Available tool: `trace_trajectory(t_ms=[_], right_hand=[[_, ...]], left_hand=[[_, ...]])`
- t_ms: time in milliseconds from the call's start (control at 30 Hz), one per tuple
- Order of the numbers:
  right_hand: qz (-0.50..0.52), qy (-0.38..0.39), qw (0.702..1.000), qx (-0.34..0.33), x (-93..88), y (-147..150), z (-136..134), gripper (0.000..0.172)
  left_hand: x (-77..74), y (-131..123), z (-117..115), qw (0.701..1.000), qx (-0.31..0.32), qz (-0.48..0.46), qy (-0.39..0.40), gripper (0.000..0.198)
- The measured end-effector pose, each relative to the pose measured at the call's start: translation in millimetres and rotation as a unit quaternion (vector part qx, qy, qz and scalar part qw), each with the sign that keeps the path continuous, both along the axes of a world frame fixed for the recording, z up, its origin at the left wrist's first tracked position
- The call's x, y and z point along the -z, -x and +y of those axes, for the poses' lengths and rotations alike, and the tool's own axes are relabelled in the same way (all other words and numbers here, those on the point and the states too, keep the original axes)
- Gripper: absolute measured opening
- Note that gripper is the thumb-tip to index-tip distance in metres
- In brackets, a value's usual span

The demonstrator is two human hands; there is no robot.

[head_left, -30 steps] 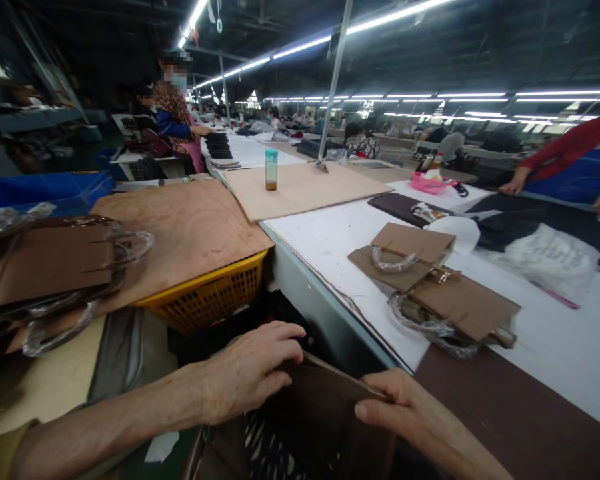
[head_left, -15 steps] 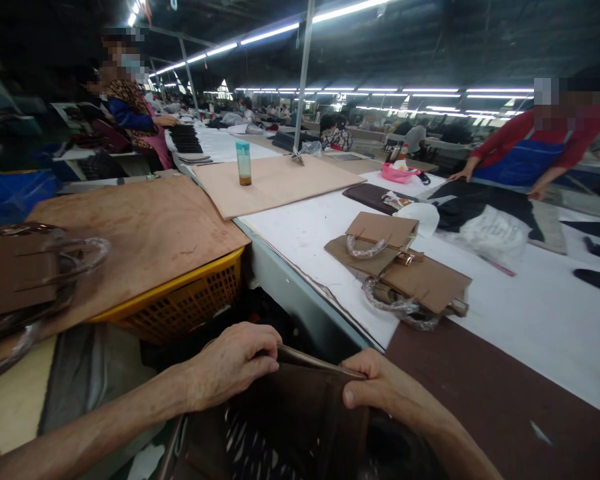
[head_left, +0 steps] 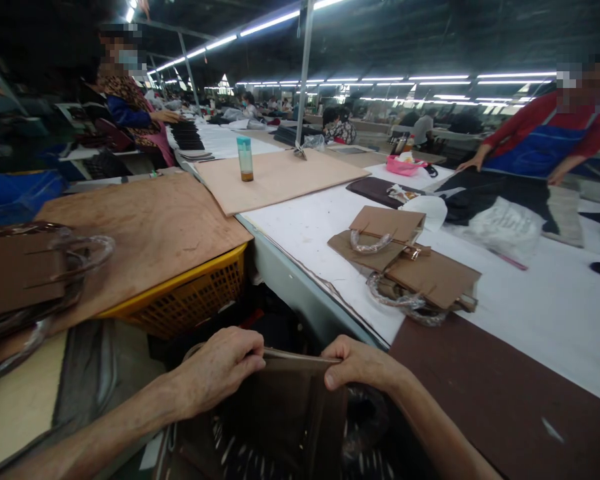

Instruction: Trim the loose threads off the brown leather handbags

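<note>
Low in the view, both my hands grip the top edge of a dark brown leather bag piece. My left hand pinches its left corner with curled fingers. My right hand holds the right corner, thumb over the edge. The piece hangs in the gap between a yellow basket and the white worktable. Two tan handbags with plastic-wrapped handles lie on the white table, to the right and beyond my right hand.
A plywood board covers the yellow basket, with more brown bags at far left. A small bottle stands on a tan board. A person in red and blue leans over the table at right; others work at far left.
My hands have drawn closer together along the bag piece's top edge and shifted slightly left and up. The view has swung, bringing the person in red further into sight.
</note>
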State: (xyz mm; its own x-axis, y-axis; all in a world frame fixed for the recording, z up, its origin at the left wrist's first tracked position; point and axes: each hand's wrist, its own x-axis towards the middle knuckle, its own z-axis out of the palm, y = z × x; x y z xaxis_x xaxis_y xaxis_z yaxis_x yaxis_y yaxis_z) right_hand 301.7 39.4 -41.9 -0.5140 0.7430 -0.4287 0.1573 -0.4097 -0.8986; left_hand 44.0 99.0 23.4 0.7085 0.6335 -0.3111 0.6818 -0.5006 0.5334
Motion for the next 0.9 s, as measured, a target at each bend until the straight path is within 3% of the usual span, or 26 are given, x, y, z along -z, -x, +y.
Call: trace_trajectory(t_ms=[167,367,600,900], right_hand=[[0.0,0.011,0.999,0.035,-1.8,-5.5,-21.1,0.038],[-0.007,-0.003,0.99,0.137,-7.2,-4.5,-47.2,0.039],[-0.004,0.019,0.973,0.23,8.6,5.8,-48.1,0.037],[-0.104,0.02,0.951,0.292,2.2,14.1,-51.0,0.032]], left_hand=[[8.8,-8.9,0.9,0.999,0.03,0.01,-0.013,0.018],[7.2,-18.4,1.1,0.998,0.055,0.024,-0.013,0.016],[7.8,-24.6,-0.1,0.997,0.063,0.033,-0.025,0.014],[6.1,-24.8,-0.1,0.997,0.07,0.03,-0.008,0.013]])
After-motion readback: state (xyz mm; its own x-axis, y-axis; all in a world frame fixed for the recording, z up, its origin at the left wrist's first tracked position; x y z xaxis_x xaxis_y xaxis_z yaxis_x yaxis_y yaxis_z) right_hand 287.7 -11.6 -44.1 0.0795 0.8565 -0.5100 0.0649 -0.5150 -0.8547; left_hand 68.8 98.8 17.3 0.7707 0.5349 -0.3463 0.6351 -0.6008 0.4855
